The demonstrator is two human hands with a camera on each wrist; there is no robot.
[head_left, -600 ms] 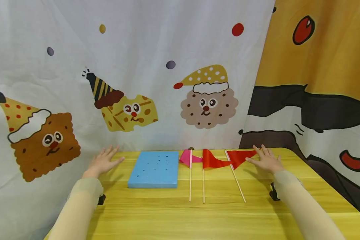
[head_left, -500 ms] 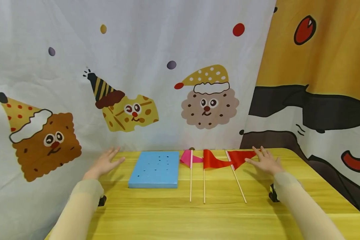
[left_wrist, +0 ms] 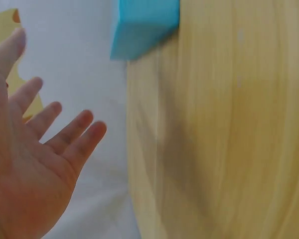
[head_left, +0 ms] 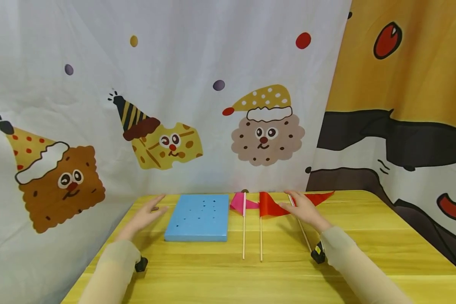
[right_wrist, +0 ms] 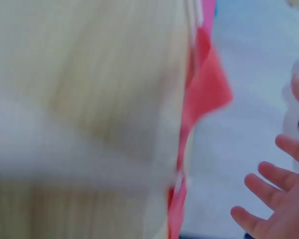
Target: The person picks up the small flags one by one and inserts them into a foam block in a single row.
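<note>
A flat blue block (head_left: pixel 195 223) with small holes in its top lies on the table. To its left hovers my left hand (head_left: pixel 142 217), fingers spread and holding nothing; the left wrist view has the block's corner (left_wrist: pixel 147 30) beyond the fingers. Three small flags on thin sticks lie right of the block: a pink flag (head_left: pixel 237 203), a red flag (head_left: pixel 269 205) in the middle and another red flag (head_left: pixel 321 197) at the right. Over the rightmost flag is my right hand (head_left: pixel 307 211), hiding part of its cloth and stick. In the right wrist view its fingers (right_wrist: pixel 265 191) are spread and grip nothing.
The yellow wood-grain table (head_left: pixel 197 274) runs back to a white curtain (head_left: pixel 175 50) printed with cartoon snacks. An orange and black print (head_left: pixel 403 84) covers the curtain's right side. Each wrist wears a small black device, such as the right one (head_left: pixel 318 253).
My right hand has moved left, from the tip of the rightmost red flag to over its stick. My left hand has come slightly right, nearer the block. The block and flags lie as before.
</note>
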